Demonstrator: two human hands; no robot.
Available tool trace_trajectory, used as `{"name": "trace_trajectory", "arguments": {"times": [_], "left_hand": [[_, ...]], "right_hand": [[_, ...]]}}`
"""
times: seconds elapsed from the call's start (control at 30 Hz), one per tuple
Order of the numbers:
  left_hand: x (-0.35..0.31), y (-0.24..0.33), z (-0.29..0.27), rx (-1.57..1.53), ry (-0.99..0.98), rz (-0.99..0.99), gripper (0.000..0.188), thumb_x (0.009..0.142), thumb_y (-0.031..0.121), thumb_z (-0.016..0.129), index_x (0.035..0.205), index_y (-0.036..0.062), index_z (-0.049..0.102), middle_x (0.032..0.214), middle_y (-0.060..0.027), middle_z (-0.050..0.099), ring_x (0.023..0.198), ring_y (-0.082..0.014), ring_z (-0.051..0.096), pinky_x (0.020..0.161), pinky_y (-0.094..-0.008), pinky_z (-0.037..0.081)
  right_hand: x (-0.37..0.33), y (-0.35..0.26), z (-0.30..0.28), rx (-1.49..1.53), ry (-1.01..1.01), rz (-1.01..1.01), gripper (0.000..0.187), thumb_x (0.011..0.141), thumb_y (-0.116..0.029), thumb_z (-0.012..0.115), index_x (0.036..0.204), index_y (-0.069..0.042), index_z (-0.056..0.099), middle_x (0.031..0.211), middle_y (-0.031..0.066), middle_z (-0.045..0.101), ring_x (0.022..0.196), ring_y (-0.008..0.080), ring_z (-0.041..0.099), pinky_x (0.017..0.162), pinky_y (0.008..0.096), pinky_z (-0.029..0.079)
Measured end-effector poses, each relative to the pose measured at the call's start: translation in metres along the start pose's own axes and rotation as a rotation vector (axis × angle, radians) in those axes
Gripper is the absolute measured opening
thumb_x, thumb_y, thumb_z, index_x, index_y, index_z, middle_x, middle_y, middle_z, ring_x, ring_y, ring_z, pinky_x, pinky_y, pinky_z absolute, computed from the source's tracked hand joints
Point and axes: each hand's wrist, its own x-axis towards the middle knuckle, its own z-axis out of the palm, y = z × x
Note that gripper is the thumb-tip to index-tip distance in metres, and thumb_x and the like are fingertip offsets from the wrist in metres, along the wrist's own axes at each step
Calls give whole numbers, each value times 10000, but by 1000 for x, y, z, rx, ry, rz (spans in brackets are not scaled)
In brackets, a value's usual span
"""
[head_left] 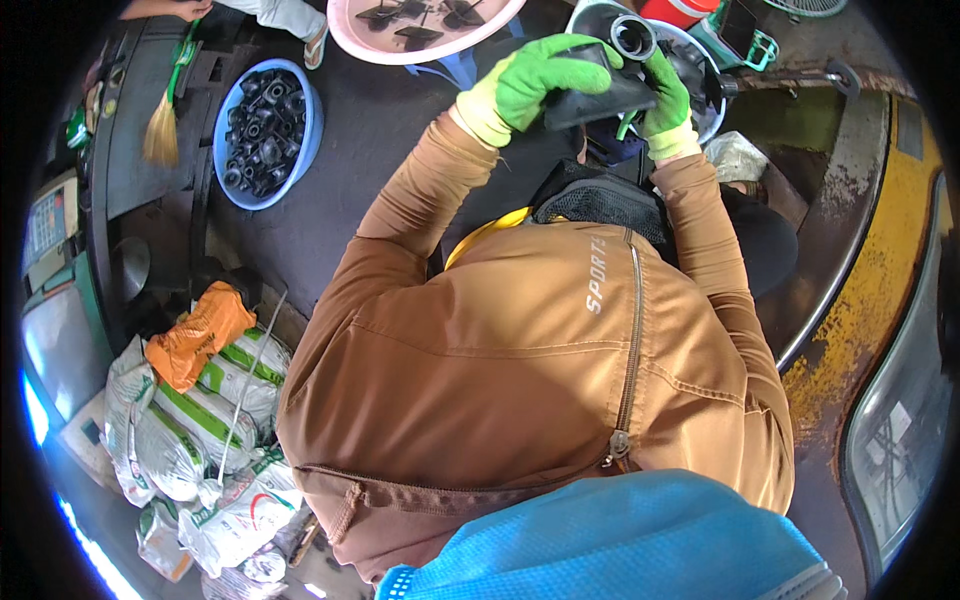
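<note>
One black part (600, 102), probably light, stiff; hold its edge. Left hand (535, 85): fingers clamped on it; right hand (666, 108): fingers obscured, cannot tell.

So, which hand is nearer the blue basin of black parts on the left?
Left. The left hand is right of the blue basin; the right hand is farther right, past the left one.

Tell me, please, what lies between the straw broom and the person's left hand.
In the head view, the light-blue basin of black parts lies between the straw broom and the left hand, then dark floor toward the hand.
</note>
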Motion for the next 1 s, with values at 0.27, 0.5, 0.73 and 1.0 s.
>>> {"name": "trace_trajectory", "arguments": {"times": [0.27,0.5,0.73,1.0], "left_hand": [[14,-5,30,1121,324,468,358,679,218,819,957,23,705,920,-96,691,865,-218,650,838,-334,507],[20,-3,44,1458,450,620,301,660,243,801,888,100,667,961,-178,589,978,-399,531,866,-480,428],[27,-3,53,1666,430,820,290,663,216,751,885,70,633,1033,-213,564,992,-430,524,867,-500,442],[32,-9,54,1761,414,791,403,634,231,759,969,55,622,1148,-211,555,1097,-433,493,943,-508,409]], "right_hand": [[-39,-55,7,-839,351,-136,407,919,-384,622,1125,-34,621,971,49,651,808,135,612,712,284,500],[-80,-56,30,-1610,39,-595,290,933,-253,592,1151,-67,631,1070,115,675,997,265,650,779,348,525],[-78,-63,44,-1821,-44,-617,322,935,-297,581,1191,-111,642,1107,116,676,981,299,657,809,363,532],[-80,-59,47,-1765,77,-532,326,950,-277,584,1232,-119,631,1104,146,678,999,295,667,823,353,531]]}}
